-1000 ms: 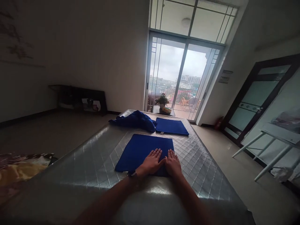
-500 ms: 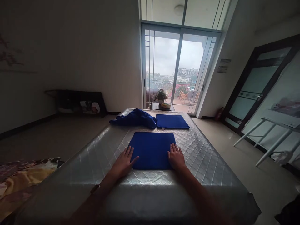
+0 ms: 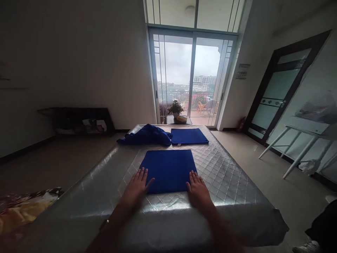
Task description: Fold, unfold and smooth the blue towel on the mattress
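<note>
A folded blue cloth (image 3: 168, 169) lies flat on a plastic-wrapped quilted mattress (image 3: 223, 175). My left hand (image 3: 137, 188) rests flat with fingers spread at the cloth's near left corner, its thumb on the cloth edge. My right hand (image 3: 198, 188) lies flat at the near right corner, fingers stretched out and touching the cloth edge. Neither hand holds anything. Farther back lie a second folded blue cloth (image 3: 188, 136) and a crumpled blue cloth (image 3: 147, 136) to its left.
A potted plant (image 3: 175, 109) stands on a small dark table before the glass sliding doors. A low dark shelf (image 3: 76, 121) lines the left wall. A white-legged stand (image 3: 297, 144) is on the right. Someone's shoe (image 3: 306, 246) shows at the bottom right.
My hands went from side by side on the cloth's near edge to its two near corners, then slid slightly toward me. The cloth now lies squared and flat.
</note>
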Motion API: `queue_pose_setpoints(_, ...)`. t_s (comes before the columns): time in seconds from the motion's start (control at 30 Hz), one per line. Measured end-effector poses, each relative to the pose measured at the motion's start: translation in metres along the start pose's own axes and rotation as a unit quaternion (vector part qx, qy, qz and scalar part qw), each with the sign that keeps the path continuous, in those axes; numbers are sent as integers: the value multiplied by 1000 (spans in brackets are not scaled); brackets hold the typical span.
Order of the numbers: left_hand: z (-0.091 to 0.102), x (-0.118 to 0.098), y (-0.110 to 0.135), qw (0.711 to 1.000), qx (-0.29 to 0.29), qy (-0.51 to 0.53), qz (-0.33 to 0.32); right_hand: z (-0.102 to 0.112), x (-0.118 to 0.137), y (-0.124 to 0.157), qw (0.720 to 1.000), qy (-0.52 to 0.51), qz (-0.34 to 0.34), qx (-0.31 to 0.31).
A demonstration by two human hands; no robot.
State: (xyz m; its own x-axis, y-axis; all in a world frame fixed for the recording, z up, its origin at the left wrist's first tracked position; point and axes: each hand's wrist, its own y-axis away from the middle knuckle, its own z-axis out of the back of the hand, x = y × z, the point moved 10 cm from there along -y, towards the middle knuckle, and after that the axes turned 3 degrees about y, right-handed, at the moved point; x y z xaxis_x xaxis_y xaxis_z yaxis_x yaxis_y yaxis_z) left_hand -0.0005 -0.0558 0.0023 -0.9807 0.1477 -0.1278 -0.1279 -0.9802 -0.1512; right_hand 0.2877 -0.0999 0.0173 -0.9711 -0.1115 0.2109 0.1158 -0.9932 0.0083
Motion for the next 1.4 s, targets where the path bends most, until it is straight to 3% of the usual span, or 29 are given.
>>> queue_pose_setpoints(0.07, -2, -43, -1, 998, 29, 27, -43, 0, 0, -1, 1000, -3, 0, -2)
queue_pose_setpoints(0.2, -3, -153, 2, 973, 62, 100, -199, -1, -2, -1, 1000, 3, 2, -13)
queue_pose_setpoints(0.27, -6, -186, 2, 964, 74, 116, -227, -2, -3, -2, 1000, 8, 7, -14)
queue_pose_setpoints(0.33, -11, -198, 2, 963, 92, 122, -222, -3, -3, -2, 1000, 11, 10, -13)
queue_pose_setpoints(0.4, -14, -193, 4, 963, 105, 123, -214, -3, -3, -2, 1000, 11, 10, -12)
queue_pose_setpoints(0.47, -16, -174, 7, 966, 111, 116, -203, -2, -3, -2, 1000, 8, 7, -13)
queue_pose_setpoints(0.57, -16, -121, 10, 979, 105, 93, -149, -1, -2, -2, 1000, 2, 2, -16)
queue_pose_setpoints(0.7, -13, -38, 16, 996, 82, 42, -22, -2, -3, -1, 1000, 5, -2, -6)
queue_pose_setpoints(0.8, -7, -5, 23, 998, 62, 21, 24, -2, -3, -1, 1000, 8, -3, -6)
queue_pose_setpoints(1.17, -3, -2, 32, 999, 9, 37, 27, 1, -2, 0, 1000, 15, -6, 12)
queue_pose_setpoints(1.3, -2, -3, 32, 999, 8, 39, 30, 13, -1, -2, 999, 37, -2, 17)
queue_pose_setpoints(1.4, 2, -6, 32, 998, 17, 42, 37, 30, 2, -18, 999, 49, 12, 9)
